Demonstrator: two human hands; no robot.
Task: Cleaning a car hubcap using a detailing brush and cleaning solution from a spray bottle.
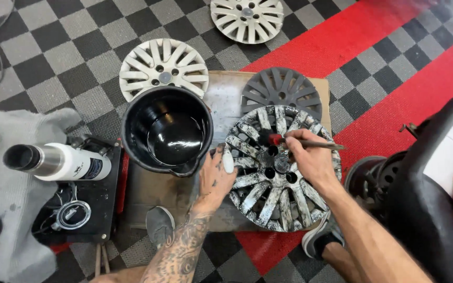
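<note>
Head view: a dirty hubcap [276, 173] lies on a cardboard sheet [226, 99] on the floor, near its right edge. Right hand [310, 160] rests over the hubcap's centre, fingers closed on a brush [302, 141]. Left hand [218, 175] presses flat, fingers spread, on the hubcap's left rim, beside a black bucket [166, 131].

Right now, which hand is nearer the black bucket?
Left. The left hand rests on the wheel cover's edge beside the black bucket; the right hand holds a brush farther away.
</note>
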